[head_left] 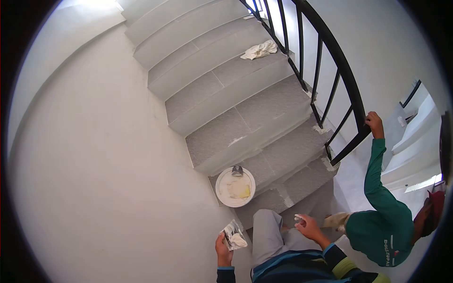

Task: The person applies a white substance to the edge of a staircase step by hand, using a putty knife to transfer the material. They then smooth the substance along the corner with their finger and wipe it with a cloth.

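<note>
My left hand (223, 251) grips a small flat sheet (233, 230), grey and white, with a soft white lump (238, 240) on its face. It is at the lower middle, beside the wall. My right hand (310, 228) is raised over my lap with the fingers curled together. White paste-like matter shows at its fingertips; what they pinch, if anything, is too small to name. In front of my knee a round white tub (220, 194) stands on a stair tread, with a yellow piece (243, 192) and whitish residue inside. A dark grey object (237, 170) rests at its far rim.
Grey tiled stairs (264, 108) curve upward, with white smears along some joints. A crumpled white cloth (260, 49) lies on a higher step. A black railing (347, 80) runs along the right; a person in a green shirt (384, 226) holds it. A white wall (118, 165) borders the left.
</note>
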A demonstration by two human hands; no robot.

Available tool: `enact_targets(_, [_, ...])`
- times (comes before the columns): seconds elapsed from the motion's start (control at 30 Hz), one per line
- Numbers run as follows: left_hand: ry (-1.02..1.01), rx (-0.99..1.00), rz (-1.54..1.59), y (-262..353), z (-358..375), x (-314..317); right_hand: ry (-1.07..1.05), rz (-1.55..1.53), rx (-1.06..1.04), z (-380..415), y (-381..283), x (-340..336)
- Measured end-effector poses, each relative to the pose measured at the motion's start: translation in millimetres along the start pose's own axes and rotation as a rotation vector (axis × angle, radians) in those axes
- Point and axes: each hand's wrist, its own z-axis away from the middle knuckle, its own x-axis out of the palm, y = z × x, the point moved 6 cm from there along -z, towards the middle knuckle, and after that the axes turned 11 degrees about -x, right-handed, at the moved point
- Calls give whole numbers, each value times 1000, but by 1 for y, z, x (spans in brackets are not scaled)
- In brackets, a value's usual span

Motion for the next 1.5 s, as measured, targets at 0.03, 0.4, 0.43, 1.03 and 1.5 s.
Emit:
enact_targets(0.03, [24,-12,19,-1,2,0,-16,-10,21,-3,2,-1])
enact_targets(0.4, [-23,-24,90,32,-56,8,15,68,-58,-88,-13,9])
enact_targets(0.43, [-7,-30,87,33,-64,10,2,137,-67,-97,-11,9])
enact_targets(1.03, [43,54,-45,208,-132,46,147,409,-233,-308,-180,-84])
enact_targets(1.5, [-89,-53,-269,254,-167,127,410,768,-316,-364,-274,-228])
